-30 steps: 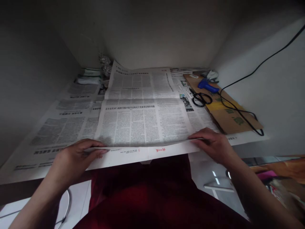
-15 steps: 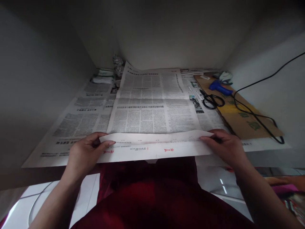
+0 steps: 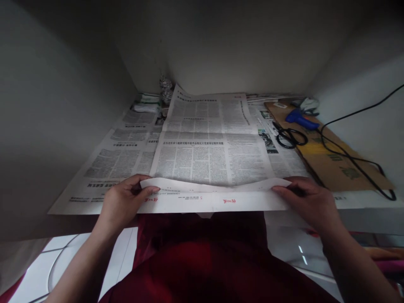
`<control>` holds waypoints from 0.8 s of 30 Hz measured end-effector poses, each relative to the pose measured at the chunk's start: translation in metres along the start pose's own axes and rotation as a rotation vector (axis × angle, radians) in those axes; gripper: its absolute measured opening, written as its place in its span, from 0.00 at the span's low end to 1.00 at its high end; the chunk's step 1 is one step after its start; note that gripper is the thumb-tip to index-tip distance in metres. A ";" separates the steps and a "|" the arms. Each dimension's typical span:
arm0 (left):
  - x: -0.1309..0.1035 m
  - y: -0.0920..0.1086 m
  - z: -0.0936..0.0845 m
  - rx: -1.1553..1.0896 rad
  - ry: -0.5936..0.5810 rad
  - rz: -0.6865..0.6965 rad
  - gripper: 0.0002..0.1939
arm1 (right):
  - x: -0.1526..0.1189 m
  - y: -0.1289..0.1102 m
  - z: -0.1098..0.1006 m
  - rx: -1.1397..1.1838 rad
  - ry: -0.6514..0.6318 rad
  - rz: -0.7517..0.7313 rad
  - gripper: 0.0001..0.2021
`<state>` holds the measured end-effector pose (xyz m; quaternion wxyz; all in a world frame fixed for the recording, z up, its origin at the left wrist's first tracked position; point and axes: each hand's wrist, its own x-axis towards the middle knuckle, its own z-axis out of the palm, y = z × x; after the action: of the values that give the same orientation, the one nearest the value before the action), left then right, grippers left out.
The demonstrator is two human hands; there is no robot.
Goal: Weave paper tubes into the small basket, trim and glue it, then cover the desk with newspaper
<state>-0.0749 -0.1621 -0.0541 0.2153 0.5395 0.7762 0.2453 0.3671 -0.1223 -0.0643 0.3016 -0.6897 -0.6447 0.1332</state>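
Observation:
A long newspaper sheet (image 3: 195,160) lies lengthwise over other newspapers, its near edge turned up in a narrow folded strip. The left end of that strip is pinched between thumb and fingers of my left hand (image 3: 126,198). At the right end, my right hand (image 3: 307,200) grips the strip the same way. Between the hands the strip's top edge sags slightly in the middle. Red print shows on the white margin below it.
Black scissors (image 3: 292,138) and a blue glue gun (image 3: 302,120) with a black cable rest on a cardboard piece (image 3: 334,155) at the right. A twisted paper object (image 3: 166,88) and folded papers (image 3: 147,103) stand at the back left.
The whole view has shifted, so things appear a little farther right. Both hands keep their hold on the folded strip, which now dips more in the middle.

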 end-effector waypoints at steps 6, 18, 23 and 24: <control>-0.003 0.000 -0.002 0.099 0.048 0.028 0.21 | -0.001 0.003 0.002 -0.012 0.020 -0.074 0.17; -0.031 0.023 0.012 0.540 0.143 0.623 0.09 | -0.015 -0.008 -0.005 -0.277 -0.056 -0.560 0.12; -0.040 0.048 0.034 0.414 -0.005 0.760 0.13 | -0.029 -0.052 0.009 -0.321 -0.225 -0.634 0.13; -0.040 0.054 0.039 0.378 -0.040 0.780 0.13 | -0.031 -0.063 0.013 -0.299 -0.273 -0.634 0.12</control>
<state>0.0007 -0.1784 -0.0487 0.0191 0.8269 0.5412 0.1512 0.3046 -0.1494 -0.0441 0.1353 -0.4683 -0.8727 0.0284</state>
